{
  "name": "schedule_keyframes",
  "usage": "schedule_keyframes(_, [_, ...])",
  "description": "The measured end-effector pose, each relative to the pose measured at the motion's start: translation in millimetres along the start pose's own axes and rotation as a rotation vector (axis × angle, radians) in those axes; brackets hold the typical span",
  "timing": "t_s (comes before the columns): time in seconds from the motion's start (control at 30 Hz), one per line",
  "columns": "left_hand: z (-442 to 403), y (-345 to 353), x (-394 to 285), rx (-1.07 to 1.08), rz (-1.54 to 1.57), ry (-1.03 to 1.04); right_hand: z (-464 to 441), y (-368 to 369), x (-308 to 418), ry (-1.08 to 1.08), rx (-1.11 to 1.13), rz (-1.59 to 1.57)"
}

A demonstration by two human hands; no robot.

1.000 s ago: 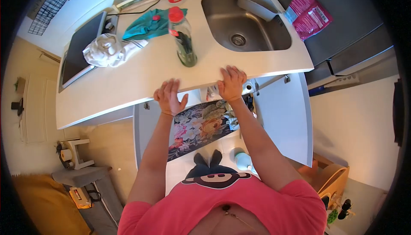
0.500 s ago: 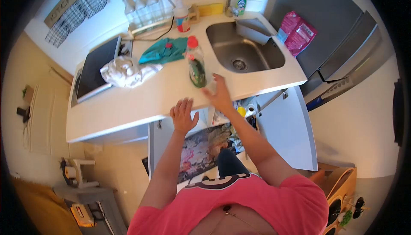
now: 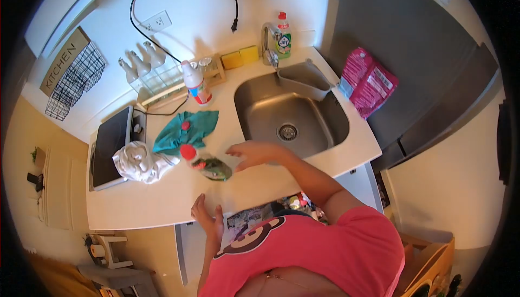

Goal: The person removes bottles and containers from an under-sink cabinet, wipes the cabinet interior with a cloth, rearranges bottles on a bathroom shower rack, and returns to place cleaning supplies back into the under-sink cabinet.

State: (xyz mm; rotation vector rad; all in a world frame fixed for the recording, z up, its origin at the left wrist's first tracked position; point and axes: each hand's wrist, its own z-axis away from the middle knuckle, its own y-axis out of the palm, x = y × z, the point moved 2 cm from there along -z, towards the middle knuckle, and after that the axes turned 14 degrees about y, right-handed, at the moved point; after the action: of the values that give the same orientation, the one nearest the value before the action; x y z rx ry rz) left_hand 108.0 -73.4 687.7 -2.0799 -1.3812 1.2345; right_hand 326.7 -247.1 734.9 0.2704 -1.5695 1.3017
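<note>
Lifted from the edge of the bench (image 3: 162, 205) since a second ago, my right grip (image 3: 250, 154) is just beside the bottle (image 3: 215, 169), left of frame centre, fingers spread and empty; touching, I can't tell. My left grip (image 3: 209, 216), lower down, is wide too. Probably light, smooth, slippery, the bottle seems safest held mid-body.

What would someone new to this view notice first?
Likely the pink shirt at the bottom of the view and the bright pink bag to the right of the sink. Next comes the red-capped bottle on the counter, with the right hand close to its right and the left hand by the counter's front edge. The teal cloth behind the bottle also stands out.
</note>
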Motion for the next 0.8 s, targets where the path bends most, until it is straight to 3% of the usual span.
schedule_keyframes(0.07, [-18, 10, 2, 0.006, 0.123, -0.035, 15, -65, -6, 0.199, 0.099, -0.017])
schedule_keyframes(0.13, [-49, 17, -8, -0.022, 0.204, -0.042, 27, -135, -28, 0.257, -0.025, -0.214])
schedule_keyframes(0.2, [-75, 28, -15, -0.093, 0.302, -0.062, 15, -203, -73, 0.3, -0.344, -0.504])
schedule_keyframes(0.23, [-88, 33, -17, -0.149, 0.355, -0.077, 7, -239, -81, 0.41, -0.528, -0.438])
schedule_keyframes(0.27, [-94, 38, -19, -0.207, 0.407, -0.091, -7, -268, -104, 0.386, -0.786, -0.418])
schedule_keyframes(0.33, [-96, 49, -8, -0.225, 0.515, -0.204, -35, -322, -138, 0.283, -1.08, -0.365])
schedule_keyframes(0.4, [-102, 52, -5, -0.21, 0.495, -0.186, -65, -363, -171, 0.279, -1.399, 0.019])
schedule_keyframes(0.5, [-103, 60, 0, -0.211, 0.53, -0.228, -95, -388, -181, 0.316, -1.383, 0.048])
schedule_keyframes(0.6, [-106, 60, -4, -0.177, 0.36, -0.223, -102, -394, -191, 0.49, -1.189, 0.14])
schedule_keyframes(0.7, [-98, 60, -2, -0.188, 0.397, -0.278, -77, -390, -181, 0.426, -1.241, 0.113])
schedule_keyframes(0.8, [-96, 48, -11, -0.192, 0.648, -0.304, -28, -386, -149, 0.374, -1.346, 0.001])
